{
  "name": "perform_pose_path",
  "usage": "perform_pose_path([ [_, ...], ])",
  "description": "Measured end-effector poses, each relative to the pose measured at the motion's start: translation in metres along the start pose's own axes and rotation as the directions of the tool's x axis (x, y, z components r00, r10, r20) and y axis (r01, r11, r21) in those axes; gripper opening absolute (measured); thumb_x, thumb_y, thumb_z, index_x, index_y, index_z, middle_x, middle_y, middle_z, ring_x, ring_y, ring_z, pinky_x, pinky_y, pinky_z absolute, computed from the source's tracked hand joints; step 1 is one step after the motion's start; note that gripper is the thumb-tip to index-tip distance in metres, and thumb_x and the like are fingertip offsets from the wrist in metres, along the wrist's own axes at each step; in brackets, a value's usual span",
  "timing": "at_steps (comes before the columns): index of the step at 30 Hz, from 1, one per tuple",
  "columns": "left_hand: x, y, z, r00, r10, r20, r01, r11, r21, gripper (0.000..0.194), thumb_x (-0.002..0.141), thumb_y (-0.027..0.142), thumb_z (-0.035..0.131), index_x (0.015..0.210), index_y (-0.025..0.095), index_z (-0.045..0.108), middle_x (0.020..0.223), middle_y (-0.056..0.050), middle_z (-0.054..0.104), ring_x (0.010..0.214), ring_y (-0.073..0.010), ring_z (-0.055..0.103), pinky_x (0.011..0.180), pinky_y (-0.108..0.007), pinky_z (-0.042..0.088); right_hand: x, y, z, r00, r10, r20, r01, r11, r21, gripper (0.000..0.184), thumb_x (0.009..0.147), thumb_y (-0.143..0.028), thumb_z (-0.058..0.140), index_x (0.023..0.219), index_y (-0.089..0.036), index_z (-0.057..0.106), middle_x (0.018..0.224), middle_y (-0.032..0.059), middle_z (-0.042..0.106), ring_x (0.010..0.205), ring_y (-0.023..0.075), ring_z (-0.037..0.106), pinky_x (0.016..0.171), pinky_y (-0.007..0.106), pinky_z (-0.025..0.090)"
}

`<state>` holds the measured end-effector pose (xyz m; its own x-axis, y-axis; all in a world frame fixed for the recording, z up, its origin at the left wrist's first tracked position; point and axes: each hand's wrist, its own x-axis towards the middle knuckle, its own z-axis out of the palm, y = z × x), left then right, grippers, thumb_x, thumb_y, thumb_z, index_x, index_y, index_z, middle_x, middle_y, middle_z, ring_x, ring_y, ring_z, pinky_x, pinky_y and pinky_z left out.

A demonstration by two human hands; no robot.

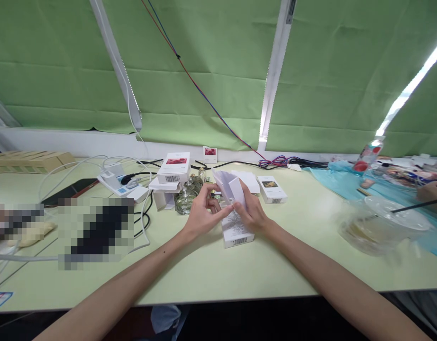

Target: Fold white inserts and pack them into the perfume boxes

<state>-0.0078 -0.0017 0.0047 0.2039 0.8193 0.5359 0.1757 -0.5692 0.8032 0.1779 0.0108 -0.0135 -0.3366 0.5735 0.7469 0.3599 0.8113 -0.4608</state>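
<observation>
Between my hands is a white carton (236,232) with small printed text and a barcode at its near end. White card panels (228,184) stand up and spread at its far end. My right hand (253,210) is closed round the right side of these panels, thumb on the near face. My left hand (204,213) has its fingers curled at the left side, with the thumb tip pressed against the carton. What its curled fingers touch is partly hidden. Just beyond my left hand stand several clear glass bottles (186,199).
White boxes with red pictures (174,168) are stacked at the back left; another white box (271,189) lies right. A power strip (122,187) and cables sit left. A clear plastic tub (375,232) and blue sheet (332,182) are right, with another person's hand (432,195).
</observation>
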Motion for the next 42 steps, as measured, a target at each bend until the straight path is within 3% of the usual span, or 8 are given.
perform_pose_path([
  [14, 0.0001, 0.0004, -0.0009, 1.0, -0.001, 0.016, 0.001, 1.0, -0.005, 0.046, 0.077, 0.041, 0.078, 0.104, 0.024, 0.046, 0.097, 0.0, 0.061, 0.051, -0.0064, 0.053, 0.049, -0.024, 0.043, -0.0012, 0.0029, 0.0002, 1.0, 0.017, -0.009, -0.017, 0.999, -0.027, 0.06, 0.102, -0.047, 0.035, 0.155, -0.022, 0.022, 0.129, 0.0121, 0.064, 0.099, 0.0257, 0.068, 0.083, 0.041, 0.058],
  [20, 0.0004, -0.0024, -0.0009, 1.0, 0.019, 0.016, -0.019, 1.0, -0.008, 0.045, 0.077, 0.041, 0.078, 0.105, 0.024, 0.046, 0.107, -0.002, 0.061, 0.052, -0.0058, 0.055, 0.049, -0.024, 0.043, -0.002, 0.002, -0.0002, 0.999, 0.04, -0.016, -0.041, 0.998, -0.045, 0.06, 0.102, -0.049, 0.032, 0.155, -0.022, 0.022, 0.132, 0.0129, 0.062, 0.101, 0.0263, 0.067, 0.084, 0.042, 0.057],
  [26, 0.0, -0.0026, -0.0012, 1.0, 0.011, 0.028, -0.011, 1.0, -0.003, 0.048, 0.076, 0.042, 0.079, 0.106, 0.024, 0.046, 0.093, 0.0, 0.062, 0.052, -0.0087, 0.056, 0.05, -0.025, 0.044, -0.003, 0.0036, -0.0004, 0.999, 0.037, -0.041, -0.038, 0.999, -0.037, 0.061, 0.101, -0.052, 0.032, 0.155, -0.023, 0.022, 0.131, 0.0119, 0.062, 0.096, 0.0259, 0.067, 0.082, 0.042, 0.057],
  [30, 0.0, -0.0018, -0.0008, 1.0, 0.0, 0.027, 0.0, 1.0, 0.001, 0.048, 0.076, 0.043, 0.079, 0.106, 0.024, 0.046, 0.083, 0.002, 0.061, 0.052, -0.0105, 0.056, 0.051, -0.026, 0.043, -0.0023, 0.0035, -0.0007, 0.999, 0.02, -0.038, -0.021, 0.999, -0.029, 0.06, 0.101, -0.051, 0.032, 0.154, -0.023, 0.024, 0.137, 0.0121, 0.058, 0.106, 0.027, 0.065, 0.088, 0.043, 0.056],
  [35, 0.0, 0.0008, -0.0006, 1.0, -0.002, 0.02, 0.002, 1.0, 0.019, 0.048, 0.076, 0.044, 0.078, 0.105, 0.024, 0.046, 0.088, 0.001, 0.062, 0.051, -0.0092, 0.054, 0.05, -0.026, 0.043, -0.0018, 0.0027, -0.0015, 1.0, -0.005, -0.005, 0.004, 1.0, -0.01, 0.06, 0.103, -0.05, 0.03, 0.156, -0.023, 0.021, 0.139, 0.0125, 0.057, 0.108, 0.0269, 0.066, 0.089, 0.042, 0.056],
  [42, -0.0006, -0.0001, -0.0012, 1.0, 0.002, 0.027, -0.004, 0.999, 0.042, 0.048, 0.077, 0.043, 0.078, 0.105, 0.024, 0.045, 0.07, 0.006, 0.057, 0.048, -0.0111, 0.053, 0.049, -0.026, 0.042, -0.0025, 0.0043, -0.0008, 1.0, -0.003, 0.014, 0.003, 1.0, -0.001, 0.062, 0.103, -0.05, 0.031, 0.157, -0.024, 0.019, 0.142, 0.0143, 0.056, 0.115, 0.0295, 0.064, 0.092, 0.045, 0.056],
])
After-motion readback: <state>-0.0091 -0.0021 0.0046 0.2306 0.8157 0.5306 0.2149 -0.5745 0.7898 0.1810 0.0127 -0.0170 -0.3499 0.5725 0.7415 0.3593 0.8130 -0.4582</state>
